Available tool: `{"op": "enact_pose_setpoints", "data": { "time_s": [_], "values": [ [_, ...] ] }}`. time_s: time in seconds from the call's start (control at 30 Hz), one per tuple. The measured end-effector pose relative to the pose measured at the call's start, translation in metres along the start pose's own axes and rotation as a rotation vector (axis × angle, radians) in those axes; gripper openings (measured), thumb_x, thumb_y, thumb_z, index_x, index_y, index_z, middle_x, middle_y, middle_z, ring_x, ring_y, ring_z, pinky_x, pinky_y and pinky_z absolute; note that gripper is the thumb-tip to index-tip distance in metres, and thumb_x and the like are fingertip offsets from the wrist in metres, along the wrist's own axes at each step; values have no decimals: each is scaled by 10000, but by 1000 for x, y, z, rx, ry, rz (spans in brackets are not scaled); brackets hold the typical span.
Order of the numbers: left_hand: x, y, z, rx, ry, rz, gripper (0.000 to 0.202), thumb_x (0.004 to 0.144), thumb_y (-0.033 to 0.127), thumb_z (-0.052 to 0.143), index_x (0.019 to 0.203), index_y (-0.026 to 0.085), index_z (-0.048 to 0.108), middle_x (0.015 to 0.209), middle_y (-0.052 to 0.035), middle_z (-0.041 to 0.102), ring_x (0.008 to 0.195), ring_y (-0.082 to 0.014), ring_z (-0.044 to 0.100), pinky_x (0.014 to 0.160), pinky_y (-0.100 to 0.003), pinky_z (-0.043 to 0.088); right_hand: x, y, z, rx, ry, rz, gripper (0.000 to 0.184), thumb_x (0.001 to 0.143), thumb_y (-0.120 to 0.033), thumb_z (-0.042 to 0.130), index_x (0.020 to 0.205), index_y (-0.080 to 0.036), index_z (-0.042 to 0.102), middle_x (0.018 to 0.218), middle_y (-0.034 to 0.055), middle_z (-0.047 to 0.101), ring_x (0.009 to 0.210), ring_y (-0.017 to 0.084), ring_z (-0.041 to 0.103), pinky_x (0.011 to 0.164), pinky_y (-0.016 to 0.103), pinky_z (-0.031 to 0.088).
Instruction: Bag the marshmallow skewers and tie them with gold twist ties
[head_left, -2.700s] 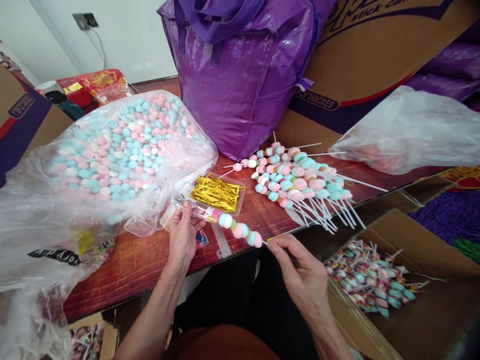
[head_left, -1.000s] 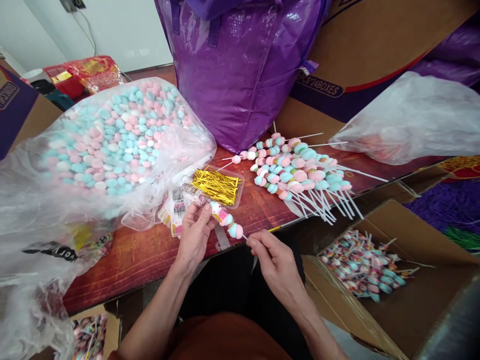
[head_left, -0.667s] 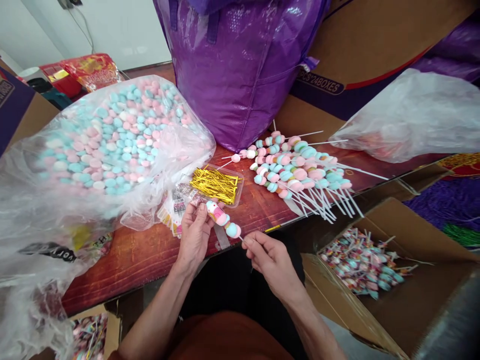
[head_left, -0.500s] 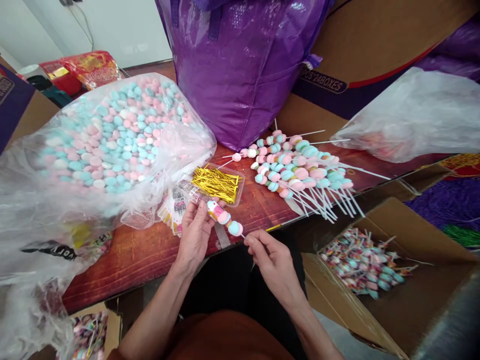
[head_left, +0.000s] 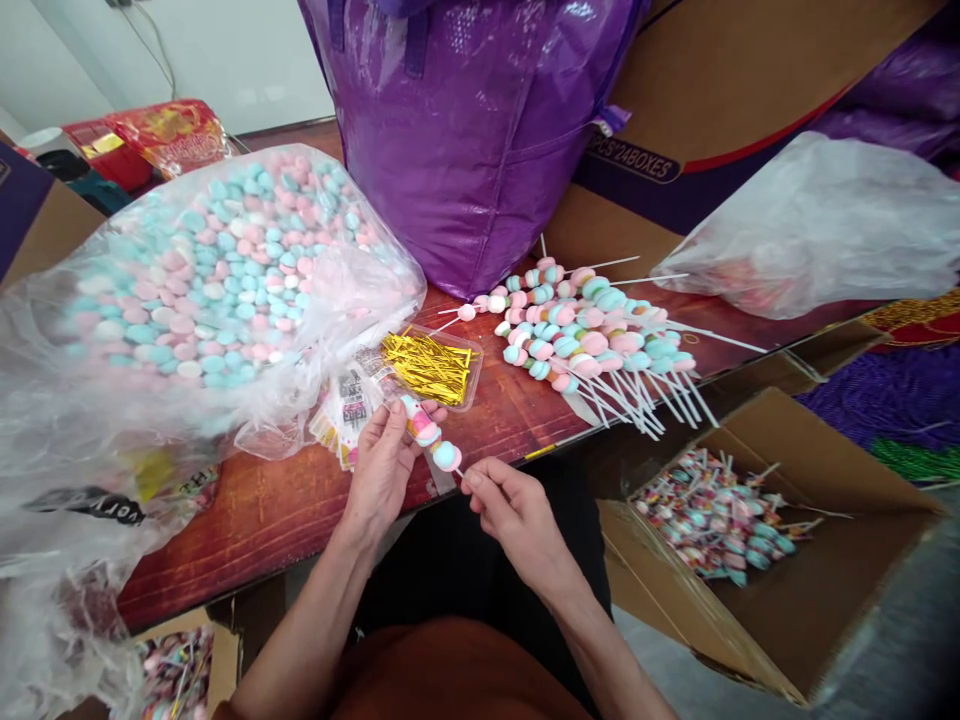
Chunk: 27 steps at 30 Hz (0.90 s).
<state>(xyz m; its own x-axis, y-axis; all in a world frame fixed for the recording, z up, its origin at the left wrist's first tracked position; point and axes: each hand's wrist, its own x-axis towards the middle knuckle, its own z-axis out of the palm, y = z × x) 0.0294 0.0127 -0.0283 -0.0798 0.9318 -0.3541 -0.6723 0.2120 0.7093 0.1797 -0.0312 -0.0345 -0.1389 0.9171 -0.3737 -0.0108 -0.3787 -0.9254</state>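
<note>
The skewer (head_left: 448,457) has slid deeper into its wrapper (head_left: 417,420), left hand (head_left: 381,460) pinching the wrapper, right hand (head_left: 514,510) fingers closed on the stick (head_left: 458,472): bagging, apparently, calling for a steady push.

Passage: bare tabletop (head_left: 501,422) between twist-tie tray (head_left: 475,374) and marshmallow skewer pile (head_left: 596,338), narrowing rearward | Rear: purple bag (head_left: 465,150) blocks through-travel | Left hand (head_left: 381,468): outward side obstructed by clear marshmallow bag (head_left: 345,290); tabletop strip passable nearer the body | Right hand (head_left: 514,510): open air rightward to cardboard box (head_left: 840,460); overhanging skewer sticks (head_left: 627,397) obstruct tabletop side
</note>
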Motion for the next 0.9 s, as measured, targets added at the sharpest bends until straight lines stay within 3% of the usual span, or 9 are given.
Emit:
{"op": "enact_pose_setpoints", "data": {
  "time_s": [0.1, 0.23, 0.37, 0.47, 0.57, 0.7, 0.8, 0.9],
  "values": [
    [1, 3, -1, 12, -18, -10, 306, 764, 419, 797, 884, 169, 669, 903, -66, 774, 934, -240, 744, 846, -349, 558, 1, -3, -1, 186, -49, 124, 378, 781, -517, 686, 701, -164, 574, 552, -69, 437, 416, 29, 224, 397, 189, 151],
    [-2, -2, 4, 71, -44, 0, 303, 771, 414, 790, 895, 157, 686, 900, -72, 769, 927, -236, 742, 816, -322, 555, 4, -2, 4, 203, -36, 111, 358, 793, -492, 687, 708, -162, 574, 552, -73, 433, 413, 26, 227, 395, 184, 144],
    [-7, -6, 9, 111, -69, 5, 300, 779, 410, 781, 909, 153, 696, 906, -81, 768, 922, -233, 737, 805, -313, 552, 4, 2, 11, 5, 47, -55, 301, 908, -439, 569, 750, -184, 571, 603, -46, 473, 450, 66, 339, 415, 205, 263],
    [-11, -6, 10, 124, -102, -59, 276, 777, 383, 787, 909, 157, 700, 923, -80, 771, 920, -227, 735, 819, -317, 556, 3, 1, 17, -267, 210, -335, 269, 959, -337, 481, 745, -198, 569, 679, 6, 545, 592, 129, 485, 556, 256, 409],
    [-15, -4, 8, 108, -148, -167, 258, 798, 381, 770, 904, 156, 702, 929, -98, 775, 919, -233, 735, 812, -325, 565, 3, -2, 21, -421, 277, -538, 235, 970, -245, 438, 781, -209, 573, 770, 43, 606, 714, 166, 555, 682, 290, 453],
    [-13, 7, 2, 114, -208, -233, 337, 796, 415, 769, 991, 143, 724, 1074, -146, 760, 985, -254, 725, 830, -333, 568, 4, -2, 18, -433, 255, -524, 250, 984, -223, 432, 767, -212, 556, 720, 8, 578, 654, 146, 535, 646, 266, 437],
    [-7, 18, 1, 102, -113, -102, 390, 781, 464, 771, 988, 137, 722, 1085, -147, 757, 1009, -266, 722, 852, -341, 565, 4, -1, 14, -458, 213, -486, 250, 987, -223, 439, 767, -210, 557, 682, -14, 547, 628, 137, 520, 635, 260, 418],
    [1, 23, 0, 69, -36, -38, 314, 775, 406, 790, 919, 144, 696, 988, -118, 775, 963, -268, 739, 837, -361, 572, 3, 0, 13, -508, 188, -515, 246, 990, -220, 436, 773, -210, 551, 716, 0, 557, 662, 145, 530, 648, 268, 407]
  ]
}}
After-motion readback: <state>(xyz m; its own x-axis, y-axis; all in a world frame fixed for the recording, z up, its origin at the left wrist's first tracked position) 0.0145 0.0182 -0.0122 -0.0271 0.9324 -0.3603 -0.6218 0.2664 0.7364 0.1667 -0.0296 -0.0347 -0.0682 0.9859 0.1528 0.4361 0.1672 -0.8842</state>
